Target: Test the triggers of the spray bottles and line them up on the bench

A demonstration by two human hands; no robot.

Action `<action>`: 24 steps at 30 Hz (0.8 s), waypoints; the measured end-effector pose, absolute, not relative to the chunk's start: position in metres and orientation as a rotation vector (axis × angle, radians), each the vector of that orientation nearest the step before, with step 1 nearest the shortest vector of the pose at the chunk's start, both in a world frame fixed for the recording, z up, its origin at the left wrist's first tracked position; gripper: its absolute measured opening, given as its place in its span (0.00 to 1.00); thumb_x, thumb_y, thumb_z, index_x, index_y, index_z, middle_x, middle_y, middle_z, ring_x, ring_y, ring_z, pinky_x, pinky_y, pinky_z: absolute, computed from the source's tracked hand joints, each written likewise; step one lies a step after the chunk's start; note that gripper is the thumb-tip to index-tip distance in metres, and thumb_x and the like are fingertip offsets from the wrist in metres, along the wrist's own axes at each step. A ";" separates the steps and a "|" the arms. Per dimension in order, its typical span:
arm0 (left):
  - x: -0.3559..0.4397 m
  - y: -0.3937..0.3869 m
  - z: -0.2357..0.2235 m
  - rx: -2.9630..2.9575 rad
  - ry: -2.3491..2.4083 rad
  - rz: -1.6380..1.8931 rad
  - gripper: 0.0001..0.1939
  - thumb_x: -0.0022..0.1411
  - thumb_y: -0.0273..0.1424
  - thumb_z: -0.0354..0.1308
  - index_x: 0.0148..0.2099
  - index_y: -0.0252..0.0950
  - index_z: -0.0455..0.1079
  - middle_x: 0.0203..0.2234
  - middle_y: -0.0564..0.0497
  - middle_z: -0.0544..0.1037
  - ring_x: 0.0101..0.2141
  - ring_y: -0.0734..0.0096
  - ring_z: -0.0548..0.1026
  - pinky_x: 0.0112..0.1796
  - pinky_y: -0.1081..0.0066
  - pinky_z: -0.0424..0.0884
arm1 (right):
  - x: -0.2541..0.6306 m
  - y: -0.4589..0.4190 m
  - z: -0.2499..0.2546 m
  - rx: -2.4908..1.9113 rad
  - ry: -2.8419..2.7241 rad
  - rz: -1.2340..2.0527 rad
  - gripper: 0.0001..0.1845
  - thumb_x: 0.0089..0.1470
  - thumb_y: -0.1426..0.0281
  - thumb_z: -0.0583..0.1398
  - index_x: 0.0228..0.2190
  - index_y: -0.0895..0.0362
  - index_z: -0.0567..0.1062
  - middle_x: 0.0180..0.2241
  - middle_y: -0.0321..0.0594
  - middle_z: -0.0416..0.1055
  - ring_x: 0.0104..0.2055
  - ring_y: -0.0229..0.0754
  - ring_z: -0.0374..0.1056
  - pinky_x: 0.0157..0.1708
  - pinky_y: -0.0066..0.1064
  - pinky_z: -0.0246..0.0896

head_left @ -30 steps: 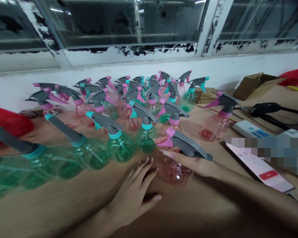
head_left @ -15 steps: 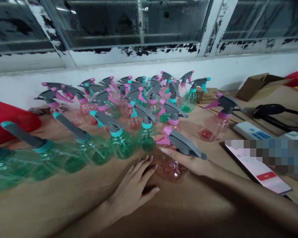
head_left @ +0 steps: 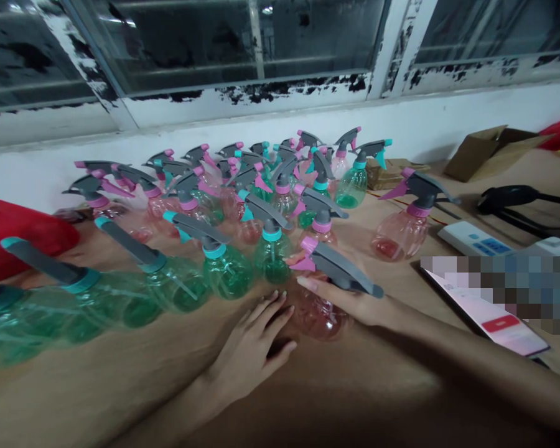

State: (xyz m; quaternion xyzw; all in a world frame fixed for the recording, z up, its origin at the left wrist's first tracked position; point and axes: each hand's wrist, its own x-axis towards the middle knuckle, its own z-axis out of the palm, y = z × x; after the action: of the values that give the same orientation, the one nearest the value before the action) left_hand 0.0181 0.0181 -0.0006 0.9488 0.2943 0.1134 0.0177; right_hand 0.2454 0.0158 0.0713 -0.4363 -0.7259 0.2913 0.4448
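My right hand is wrapped round the neck of a pink spray bottle with a grey and pink trigger head, which stands upright on the table. My left hand lies flat on the wood just left of it, fingers apart and holding nothing. Beyond my fingertips stands a green spray bottle. Another green spray bottle is to its left, and several more green ones run off to the left edge. A single pink spray bottle stands apart on the right.
Several pink and green spray bottles crowd the back near the wall. At right lie a phone, a white power strip, a black cable-like item and an open cardboard box. A red bag bulges at left.
The whole view has shifted slightly. Both hands keep their places, the right still on the pink spray bottle and the left still flat on the table.
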 end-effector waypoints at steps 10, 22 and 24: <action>0.019 0.018 0.000 2.948 0.912 0.357 0.24 0.67 0.38 0.52 0.62 0.34 0.58 0.61 0.42 0.59 0.60 0.56 0.56 0.55 0.55 0.60 | 0.245 0.017 0.079 -1.040 -1.738 0.778 0.10 0.52 0.62 0.61 0.35 0.54 0.71 0.26 0.33 0.69 0.22 0.36 0.63 0.24 0.31 0.61; 0.020 0.017 0.003 2.941 0.918 0.349 0.23 0.68 0.39 0.51 0.61 0.33 0.59 0.61 0.42 0.59 0.60 0.57 0.57 0.55 0.56 0.60 | 0.271 0.014 0.058 -1.118 -1.665 0.872 0.07 0.57 0.64 0.57 0.37 0.52 0.73 0.35 0.36 0.74 0.39 0.42 0.71 0.44 0.37 0.66; 0.020 0.017 0.003 2.945 0.914 0.334 0.23 0.68 0.39 0.51 0.60 0.33 0.59 0.61 0.41 0.59 0.60 0.57 0.56 0.55 0.56 0.60 | 0.278 0.011 0.057 -1.172 -1.641 0.874 0.09 0.56 0.62 0.58 0.38 0.52 0.74 0.37 0.38 0.76 0.41 0.43 0.72 0.44 0.36 0.67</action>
State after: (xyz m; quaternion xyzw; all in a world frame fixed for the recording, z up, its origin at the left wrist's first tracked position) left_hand 0.0195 0.0170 0.0032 0.9493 0.2947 0.1076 0.0198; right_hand 0.2781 0.0113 0.0573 -0.4750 -0.6649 0.3544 0.4546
